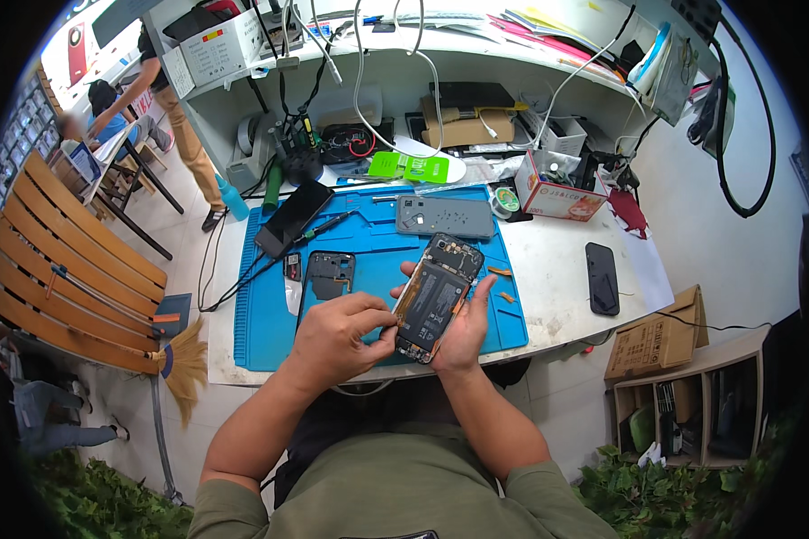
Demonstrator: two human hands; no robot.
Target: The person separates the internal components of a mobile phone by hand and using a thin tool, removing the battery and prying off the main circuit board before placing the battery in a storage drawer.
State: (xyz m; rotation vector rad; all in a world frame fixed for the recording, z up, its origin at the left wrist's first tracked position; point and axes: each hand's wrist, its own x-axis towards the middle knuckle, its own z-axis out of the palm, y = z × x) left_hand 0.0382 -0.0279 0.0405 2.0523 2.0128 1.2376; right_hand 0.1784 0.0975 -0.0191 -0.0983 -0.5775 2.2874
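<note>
My right hand [464,331] is wrapped round an opened smartphone [433,301], tilted above the mat, with its black battery and circuit board exposed. At the phone's lower left edge, my left hand [343,338] has thumb and fingers pinched together; whatever they grip there is hidden. Beneath both hands lies a blue repair mat [265,337]. On it are a grey phone back cover [445,216] with small holes, a black inner phone cover [331,268] and small orange ribbon pieces [500,271]. A dark phone [295,216] lies beside a pen-like tool [326,225] at the upper left.
Behind the mat stand a solder spool [505,199] and a red-and-white box [562,190]. Another black phone [602,278] rests at the right. White cables [360,81] hang from the shelf. A wooden chair [76,269], a broom [186,359] and other people are at left.
</note>
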